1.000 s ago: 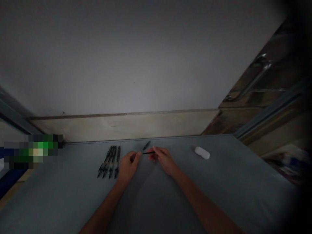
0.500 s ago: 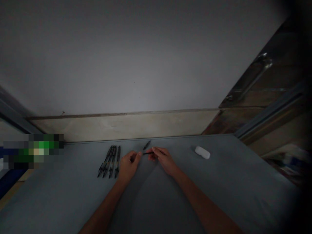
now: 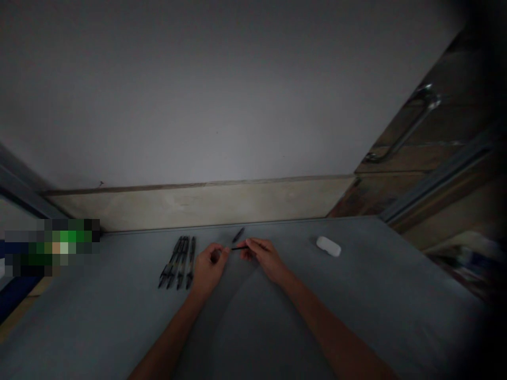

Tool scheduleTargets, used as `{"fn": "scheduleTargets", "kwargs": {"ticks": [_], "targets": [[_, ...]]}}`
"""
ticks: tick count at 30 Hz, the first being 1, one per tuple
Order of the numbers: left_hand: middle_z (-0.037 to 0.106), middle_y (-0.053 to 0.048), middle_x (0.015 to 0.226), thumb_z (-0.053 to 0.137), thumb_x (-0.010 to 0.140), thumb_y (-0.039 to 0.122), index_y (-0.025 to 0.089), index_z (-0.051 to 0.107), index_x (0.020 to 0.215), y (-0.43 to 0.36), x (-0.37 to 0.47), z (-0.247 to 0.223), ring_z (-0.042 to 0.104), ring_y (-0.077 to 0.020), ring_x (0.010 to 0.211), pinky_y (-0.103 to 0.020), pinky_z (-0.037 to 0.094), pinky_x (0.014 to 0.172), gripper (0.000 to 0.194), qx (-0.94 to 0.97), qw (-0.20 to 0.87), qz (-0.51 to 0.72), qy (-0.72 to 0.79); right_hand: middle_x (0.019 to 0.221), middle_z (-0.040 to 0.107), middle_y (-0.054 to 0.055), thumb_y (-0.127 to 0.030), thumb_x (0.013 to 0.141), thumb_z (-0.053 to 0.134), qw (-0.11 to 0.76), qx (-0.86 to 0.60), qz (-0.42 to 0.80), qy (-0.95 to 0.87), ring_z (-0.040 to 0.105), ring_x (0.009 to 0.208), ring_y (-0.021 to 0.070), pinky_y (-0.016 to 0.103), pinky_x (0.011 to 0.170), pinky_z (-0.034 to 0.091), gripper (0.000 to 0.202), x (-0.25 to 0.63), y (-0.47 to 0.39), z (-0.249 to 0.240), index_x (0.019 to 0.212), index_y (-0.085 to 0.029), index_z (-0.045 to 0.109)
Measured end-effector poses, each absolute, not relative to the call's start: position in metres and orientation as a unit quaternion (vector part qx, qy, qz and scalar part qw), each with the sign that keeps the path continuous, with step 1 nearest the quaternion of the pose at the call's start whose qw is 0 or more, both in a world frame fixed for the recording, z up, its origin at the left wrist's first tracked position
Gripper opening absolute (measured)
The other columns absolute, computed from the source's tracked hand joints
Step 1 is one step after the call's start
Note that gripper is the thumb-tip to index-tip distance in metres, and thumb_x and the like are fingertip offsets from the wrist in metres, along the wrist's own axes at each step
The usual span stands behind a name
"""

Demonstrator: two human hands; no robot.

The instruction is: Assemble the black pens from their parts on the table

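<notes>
Between my two hands is a thin dark pen part (image 3: 239, 248), lying roughly level. My right hand (image 3: 263, 256) pinches its right end between thumb and fingers. At the other end, my left hand (image 3: 210, 266) is closed in a pinch with the thumb tip at the part's left end; the fingers hide how much it grips. Just behind the hands, a short dark pen piece (image 3: 238, 235) rests slantwise on the grey table (image 3: 253, 327). Left of my left hand, several black pens (image 3: 180, 262) lie side by side, their clip ends toward me.
A white rounded case (image 3: 328, 246) lies on the table to the right. Behind the table's far edge rises a pale wall (image 3: 206, 206). Grey frame posts (image 3: 431, 174) flank the table, and a metal handle (image 3: 412, 126) is at the upper right.
</notes>
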State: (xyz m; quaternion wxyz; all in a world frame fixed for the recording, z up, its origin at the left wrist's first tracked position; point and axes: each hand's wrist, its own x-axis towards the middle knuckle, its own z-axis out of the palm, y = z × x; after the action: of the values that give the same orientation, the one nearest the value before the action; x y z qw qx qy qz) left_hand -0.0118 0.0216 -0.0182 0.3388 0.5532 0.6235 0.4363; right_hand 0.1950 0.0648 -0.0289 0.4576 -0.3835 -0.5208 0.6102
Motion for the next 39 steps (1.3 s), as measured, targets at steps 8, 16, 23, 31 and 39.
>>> {"fn": "scheduleTargets", "kwargs": {"ticks": [8, 16, 23, 31, 39], "targets": [[0.040, 0.007, 0.060, 0.060, 0.091, 0.070, 0.027, 0.051, 0.064, 0.021, -0.011, -0.017, 0.044, -0.0157, 0.061, -0.032, 0.030, 0.064, 0.051, 0.564, 0.321, 0.441, 0.620, 0.074, 0.082, 0.005, -0.075, 0.092, 0.086, 0.450, -0.381, 0.610, -0.529, 0.069, 0.070, 0.0199, 0.034, 0.070, 0.047, 0.054, 0.196, 0.065, -0.028, 0.093, -0.022, 0.094], [0.037, 0.007, 0.060, 0.059, 0.092, 0.076, 0.028, 0.046, 0.062, 0.022, -0.010, -0.015, 0.042, -0.0154, 0.060, -0.032, 0.031, 0.062, 0.058, 0.556, 0.320, 0.443, 0.626, 0.075, 0.081, 0.004, -0.071, 0.093, 0.085, 0.439, -0.387, 0.606, -0.539, 0.066, 0.069, 0.0196, 0.034, 0.071, 0.048, 0.052, 0.198, 0.064, -0.024, 0.100, -0.021, 0.095], [0.044, 0.007, 0.061, 0.065, 0.089, 0.076, 0.027, 0.062, 0.074, 0.022, -0.011, -0.019, 0.046, -0.0166, 0.060, -0.032, 0.034, 0.063, 0.051, 0.554, 0.327, 0.448, 0.620, 0.076, 0.082, 0.004, -0.071, 0.093, 0.086, 0.427, -0.393, 0.594, -0.556, 0.066, 0.071, 0.0204, 0.035, 0.073, 0.049, 0.051, 0.199, 0.064, -0.023, 0.100, -0.022, 0.095], [0.034, 0.007, 0.061, 0.061, 0.091, 0.079, 0.028, 0.040, 0.059, 0.021, -0.010, -0.016, 0.039, -0.0153, 0.061, -0.033, 0.031, 0.063, 0.063, 0.557, 0.334, 0.452, 0.611, 0.078, 0.083, 0.004, -0.070, 0.091, 0.088, 0.417, -0.392, 0.611, -0.547, 0.067, 0.073, 0.0207, 0.036, 0.077, 0.052, 0.049, 0.198, 0.060, -0.018, 0.098, -0.023, 0.094], [0.038, 0.007, 0.061, 0.062, 0.091, 0.080, 0.028, 0.047, 0.063, 0.021, -0.010, -0.016, 0.041, -0.0161, 0.062, -0.033, 0.033, 0.063, 0.061, 0.552, 0.336, 0.455, 0.613, 0.077, 0.083, 0.004, -0.069, 0.091, 0.088, 0.427, -0.393, 0.606, -0.544, 0.067, 0.072, 0.0213, 0.036, 0.075, 0.050, 0.046, 0.197, 0.060, -0.017, 0.098, -0.024, 0.095]]}}
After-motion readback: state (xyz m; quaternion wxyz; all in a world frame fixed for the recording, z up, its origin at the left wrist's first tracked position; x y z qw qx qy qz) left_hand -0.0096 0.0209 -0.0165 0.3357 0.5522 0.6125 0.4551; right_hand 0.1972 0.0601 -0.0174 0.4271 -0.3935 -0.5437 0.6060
